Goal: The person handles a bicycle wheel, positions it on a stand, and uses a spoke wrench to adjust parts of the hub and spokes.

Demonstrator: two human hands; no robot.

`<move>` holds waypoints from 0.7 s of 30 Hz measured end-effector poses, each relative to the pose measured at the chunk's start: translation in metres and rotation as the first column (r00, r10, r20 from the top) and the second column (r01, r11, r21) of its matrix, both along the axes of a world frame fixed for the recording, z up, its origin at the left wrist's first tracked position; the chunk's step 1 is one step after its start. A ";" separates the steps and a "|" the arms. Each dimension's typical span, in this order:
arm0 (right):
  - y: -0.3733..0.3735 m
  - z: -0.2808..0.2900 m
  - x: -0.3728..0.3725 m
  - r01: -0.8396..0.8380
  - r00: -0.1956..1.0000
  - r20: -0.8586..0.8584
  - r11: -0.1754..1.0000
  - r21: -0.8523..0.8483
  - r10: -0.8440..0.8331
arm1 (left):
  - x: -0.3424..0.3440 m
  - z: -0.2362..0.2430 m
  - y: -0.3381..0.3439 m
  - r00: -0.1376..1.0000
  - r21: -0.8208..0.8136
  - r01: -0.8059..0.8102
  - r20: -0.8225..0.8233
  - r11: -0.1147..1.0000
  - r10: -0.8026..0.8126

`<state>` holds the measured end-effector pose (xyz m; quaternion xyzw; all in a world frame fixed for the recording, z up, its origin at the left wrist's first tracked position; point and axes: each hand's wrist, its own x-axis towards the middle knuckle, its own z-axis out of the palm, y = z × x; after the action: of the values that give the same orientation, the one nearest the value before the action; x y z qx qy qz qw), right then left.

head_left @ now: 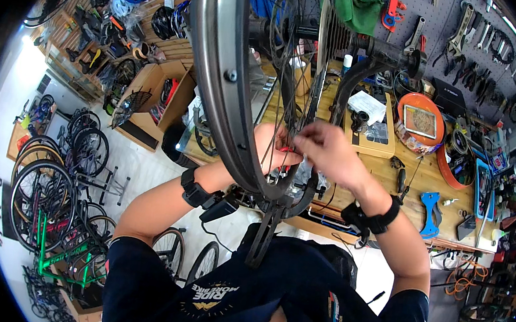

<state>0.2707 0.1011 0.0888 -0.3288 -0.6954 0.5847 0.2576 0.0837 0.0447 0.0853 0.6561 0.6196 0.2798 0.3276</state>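
A bicycle wheel with a dark grey rim (209, 52) stands upright close in front of me, mounted in a black truing stand (351, 86). My left hand (268, 145) reaches in at the spokes, its fingers closed on a small red tool (286, 149) that is mostly hidden. Beside it, on the wheel's right side, my right hand (332, 155) has its fingers curled and pinched together by the spokes. Whatever lies between those fingertips is too small to make out. Black straps with small devices sit on both wrists.
A wooden workbench (368, 201) carries an orange-red round tray (407, 106), a blue tool (430, 215) and a cardboard box piece (382, 144). Tools hang on a pegboard (441, 30) behind. At left are an open carton (142, 117) and several bicycles (45, 204).
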 end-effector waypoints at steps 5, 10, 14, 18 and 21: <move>-0.009 -0.022 -0.005 -0.173 0.985 -0.031 0.979 -0.107 0.171 | -0.021 0.014 0.000 0.872 -0.279 0.354 0.445 0.893 -0.206; 0.014 -0.019 -0.005 -0.010 0.987 -0.161 0.992 -0.122 -0.010 | -0.040 0.052 0.008 0.848 -0.199 0.080 0.528 0.977 0.038; 0.022 -0.002 0.008 0.108 0.953 -0.284 0.994 -0.006 -0.105 | -0.030 0.034 0.010 0.858 -0.115 0.121 0.511 0.986 -0.046; -0.011 0.004 0.010 -0.153 0.937 -0.336 0.976 -0.155 0.094 | -0.027 0.018 0.013 0.709 -0.133 0.250 0.699 0.959 -0.088; -0.023 0.000 0.001 -0.249 0.929 -0.340 0.925 -0.288 0.144 | -0.025 0.014 0.018 0.734 -0.119 0.236 0.672 0.964 -0.097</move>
<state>0.2722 0.0777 0.0889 -0.1980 -0.5691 0.7594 0.2456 0.0584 0.0630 0.0990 0.5320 0.4266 0.4004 0.6121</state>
